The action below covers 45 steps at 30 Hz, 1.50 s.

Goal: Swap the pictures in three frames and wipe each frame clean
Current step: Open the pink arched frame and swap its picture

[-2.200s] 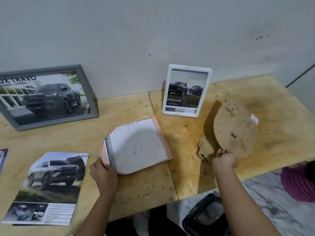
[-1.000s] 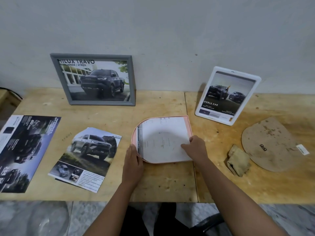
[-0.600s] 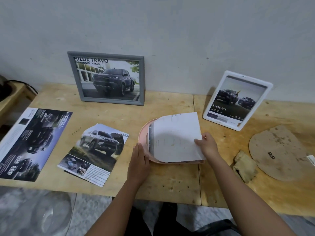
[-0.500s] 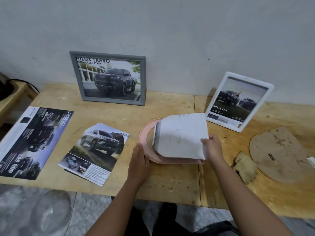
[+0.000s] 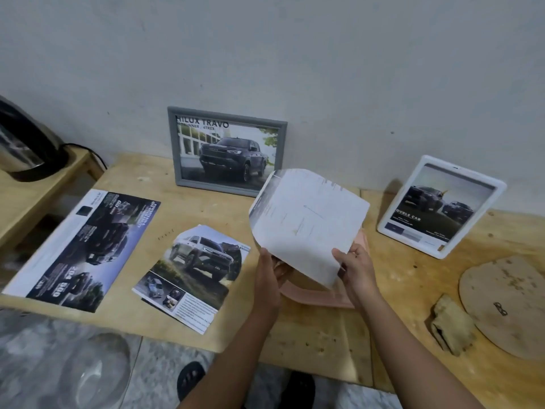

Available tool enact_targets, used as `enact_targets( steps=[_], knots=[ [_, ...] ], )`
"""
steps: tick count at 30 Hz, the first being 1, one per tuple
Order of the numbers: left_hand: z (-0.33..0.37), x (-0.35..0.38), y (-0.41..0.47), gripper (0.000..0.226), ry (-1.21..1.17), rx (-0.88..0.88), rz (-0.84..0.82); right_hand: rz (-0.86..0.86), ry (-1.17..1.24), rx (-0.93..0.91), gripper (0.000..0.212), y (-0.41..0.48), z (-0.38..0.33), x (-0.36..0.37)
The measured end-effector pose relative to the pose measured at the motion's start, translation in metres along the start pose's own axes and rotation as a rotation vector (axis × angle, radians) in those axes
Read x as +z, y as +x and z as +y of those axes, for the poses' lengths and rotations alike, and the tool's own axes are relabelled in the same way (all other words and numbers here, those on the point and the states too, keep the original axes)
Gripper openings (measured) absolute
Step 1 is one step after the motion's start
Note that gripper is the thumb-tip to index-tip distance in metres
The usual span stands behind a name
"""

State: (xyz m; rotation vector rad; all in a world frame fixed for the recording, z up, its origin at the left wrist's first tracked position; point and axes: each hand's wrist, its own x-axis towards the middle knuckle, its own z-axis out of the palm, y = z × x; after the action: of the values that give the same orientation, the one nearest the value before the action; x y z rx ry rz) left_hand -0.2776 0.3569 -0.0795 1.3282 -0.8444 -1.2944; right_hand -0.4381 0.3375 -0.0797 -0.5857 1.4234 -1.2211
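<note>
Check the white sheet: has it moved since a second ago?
Yes. The white sheet lay flat in the pink frame; now the left hand and right hand hold it raised, its top overlapping the grey frame.

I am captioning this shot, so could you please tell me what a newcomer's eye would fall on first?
The eye goes first to the pale sheet, held up at the centre by the left hand and right hand, above a pink frame. Behind it a grey frame with a dark truck picture leans on the wall, and a white frame stands at the right.
</note>
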Motion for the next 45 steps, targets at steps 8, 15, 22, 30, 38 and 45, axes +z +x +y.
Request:
enact_targets(
  steps=[8, 15, 22, 30, 38, 45],
  knots=[
    [0.040, -0.106, 0.033, 0.024, 0.050, 0.021, 0.179, -0.374, 0.083, 0.057, 0.057, -0.005, 0.004, 0.110],
    [0.064, -0.267, 0.075, 0.028, 0.264, 0.029, 0.344, -0.413, -0.241, 0.153, 0.019, -0.002, 0.011, 0.230],
    [0.075, -0.388, 0.112, 0.031, 0.472, -0.006, 0.489, -0.545, -0.630, 0.211, 0.017, -0.009, 0.067, 0.350],
    [0.058, -0.466, 0.145, 0.044, 0.582, -0.106, 0.445, -0.491, -0.912, 0.178, 0.011, -0.017, 0.121, 0.420],
    [0.046, -0.488, 0.173, 0.043, 0.847, -0.115, 0.363, -0.408, -1.043, 0.157, 0.024, -0.018, 0.140, 0.445],
    [0.032, -0.485, 0.167, 0.062, 1.190, -0.125, 0.222, -0.416, -1.166, 0.117, 0.030, -0.023, 0.138, 0.441]
  ],
)
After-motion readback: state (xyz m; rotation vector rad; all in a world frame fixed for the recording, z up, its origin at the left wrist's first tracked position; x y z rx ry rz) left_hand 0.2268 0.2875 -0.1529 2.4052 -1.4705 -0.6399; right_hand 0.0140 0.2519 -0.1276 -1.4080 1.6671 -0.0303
